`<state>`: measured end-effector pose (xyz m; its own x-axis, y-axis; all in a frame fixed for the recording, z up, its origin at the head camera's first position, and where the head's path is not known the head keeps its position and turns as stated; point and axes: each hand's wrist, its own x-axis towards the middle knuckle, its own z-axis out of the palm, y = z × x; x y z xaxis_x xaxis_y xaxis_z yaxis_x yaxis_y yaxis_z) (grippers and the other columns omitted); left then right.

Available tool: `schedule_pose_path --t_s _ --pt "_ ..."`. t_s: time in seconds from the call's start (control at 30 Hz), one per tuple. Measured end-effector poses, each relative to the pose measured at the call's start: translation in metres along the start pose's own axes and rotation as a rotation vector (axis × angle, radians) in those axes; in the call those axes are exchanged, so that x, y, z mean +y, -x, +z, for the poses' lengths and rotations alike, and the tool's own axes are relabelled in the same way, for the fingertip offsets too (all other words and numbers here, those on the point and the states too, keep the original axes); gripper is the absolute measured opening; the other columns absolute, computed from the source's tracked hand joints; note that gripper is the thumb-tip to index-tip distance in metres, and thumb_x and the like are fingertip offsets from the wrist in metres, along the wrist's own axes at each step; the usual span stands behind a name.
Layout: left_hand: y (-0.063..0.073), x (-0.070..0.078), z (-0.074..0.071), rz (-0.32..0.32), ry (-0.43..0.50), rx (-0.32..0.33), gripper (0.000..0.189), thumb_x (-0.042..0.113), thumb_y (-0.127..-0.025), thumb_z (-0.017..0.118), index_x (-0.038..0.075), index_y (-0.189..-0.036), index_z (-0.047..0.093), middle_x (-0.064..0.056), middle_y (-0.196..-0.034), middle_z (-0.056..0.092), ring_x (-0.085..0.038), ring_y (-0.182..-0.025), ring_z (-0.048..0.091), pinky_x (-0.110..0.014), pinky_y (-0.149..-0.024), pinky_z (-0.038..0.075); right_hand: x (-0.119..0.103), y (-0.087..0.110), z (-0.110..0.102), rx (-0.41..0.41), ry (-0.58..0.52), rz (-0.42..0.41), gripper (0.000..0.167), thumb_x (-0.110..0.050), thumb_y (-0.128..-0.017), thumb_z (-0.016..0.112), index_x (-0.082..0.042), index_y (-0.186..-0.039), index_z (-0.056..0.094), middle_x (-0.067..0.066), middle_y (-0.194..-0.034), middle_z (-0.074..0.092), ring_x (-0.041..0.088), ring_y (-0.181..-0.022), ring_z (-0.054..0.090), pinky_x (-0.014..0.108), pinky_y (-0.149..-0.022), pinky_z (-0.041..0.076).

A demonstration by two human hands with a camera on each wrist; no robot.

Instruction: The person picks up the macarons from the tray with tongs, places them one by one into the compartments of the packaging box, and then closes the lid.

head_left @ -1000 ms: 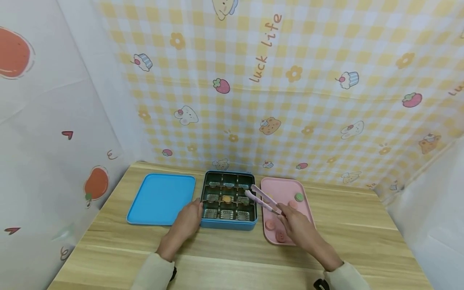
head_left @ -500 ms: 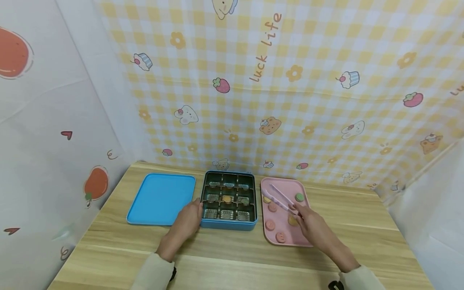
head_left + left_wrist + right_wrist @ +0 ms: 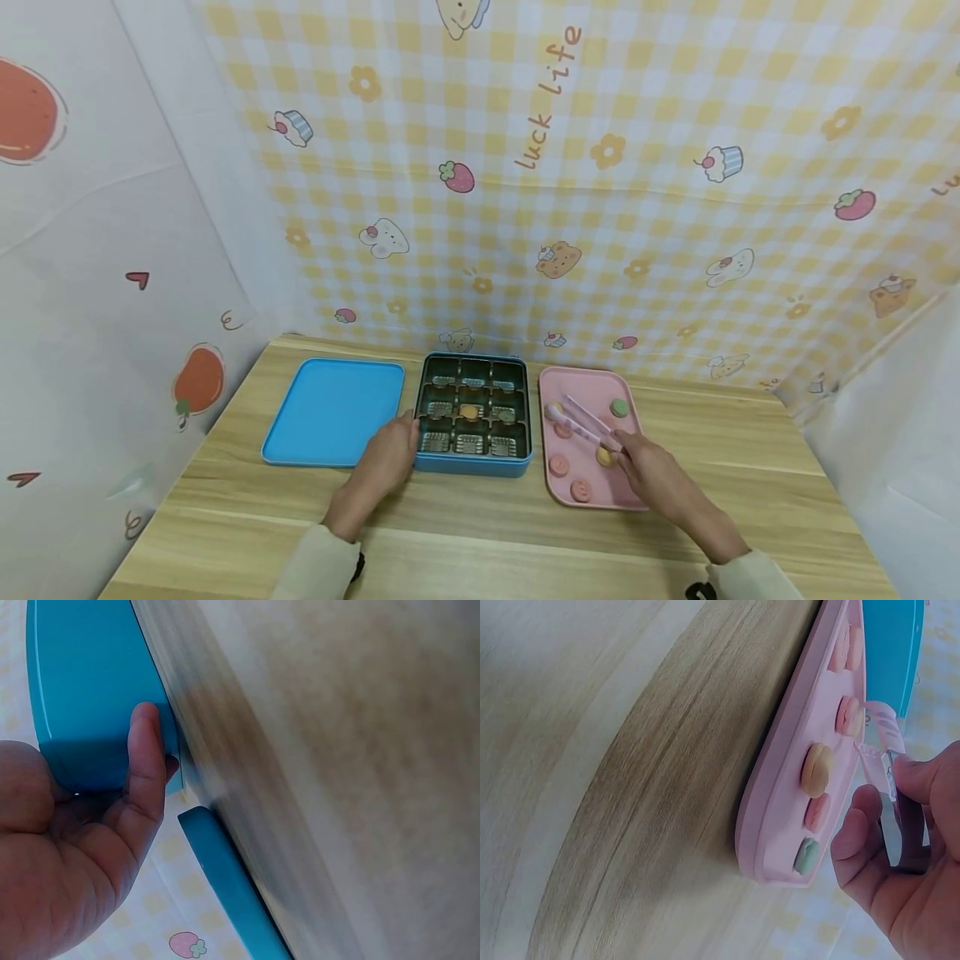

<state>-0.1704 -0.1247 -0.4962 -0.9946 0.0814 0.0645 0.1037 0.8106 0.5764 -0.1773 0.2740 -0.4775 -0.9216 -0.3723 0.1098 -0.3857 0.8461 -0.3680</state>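
My left hand (image 3: 390, 450) holds the front left corner of a blue box (image 3: 472, 464), its fingers along the side in the left wrist view. The box has a dark insert with several compartments; an orange-yellow macaron (image 3: 468, 412) lies in the middle one. In my right hand (image 3: 656, 471) are pale purple tongs (image 3: 885, 727), gripped between thumb and fingers, their arms apart over a pink tray (image 3: 588, 379). The tong tips are close to a yellow macaron at the tray's left edge. Pink macarons (image 3: 581, 490), another yellow macaron (image 3: 605, 456) and a green macaron (image 3: 619, 407) lie there too.
A light blue lid (image 3: 337, 412) lies flat left of the box. All stand on a wood-grain table (image 3: 465, 542), before a yellow checked cloth (image 3: 495, 225). A white cloth (image 3: 112, 275) hangs at the left.
My right hand has moved right with the tongs, from between box and tray to over the tray, and the tips have come lower. The left hand stays at the box.
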Motion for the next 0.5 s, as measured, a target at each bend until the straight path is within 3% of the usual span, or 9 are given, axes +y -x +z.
schedule_pose_path --t_s 0.13,0.2,0.5 --pt "-0.0009 -0.0005 0.0002 0.013 0.005 0.011 0.029 0.011 -0.107 0.039 -0.008 -0.113 0.061 -0.008 -0.076 0.057 -0.027 -0.082 0.062 -0.045 -0.071 0.052 -0.0004 0.0 -0.0006 -0.017 -0.003 0.013 0.036 0.001 -0.094 0.061 0.011 -0.128 0.057 0.011 -0.093 0.065 0.007 -0.068 0.048 0.02 -0.055 0.043" --pt "-0.0012 -0.0006 0.0003 0.012 0.007 0.008 0.029 0.012 -0.107 0.039 -0.007 -0.11 0.061 -0.006 -0.073 0.054 -0.025 -0.079 0.06 -0.044 -0.07 0.052 -0.0008 -0.0002 -0.0011 -0.028 -0.006 0.016 0.036 0.002 -0.094 0.061 0.01 -0.129 0.058 0.009 -0.091 0.063 0.007 -0.067 0.047 0.02 -0.054 0.042" --pt "-0.0015 -0.0012 0.0006 0.015 -0.006 0.013 0.033 0.012 -0.106 0.039 -0.013 -0.117 0.059 -0.016 -0.084 0.063 -0.035 -0.091 0.065 -0.049 -0.077 0.054 -0.0017 -0.005 0.0 -0.052 -0.001 0.02 0.032 0.001 -0.094 0.061 0.007 -0.126 0.06 0.003 -0.083 0.059 0.009 -0.067 0.048 0.023 -0.055 0.042"
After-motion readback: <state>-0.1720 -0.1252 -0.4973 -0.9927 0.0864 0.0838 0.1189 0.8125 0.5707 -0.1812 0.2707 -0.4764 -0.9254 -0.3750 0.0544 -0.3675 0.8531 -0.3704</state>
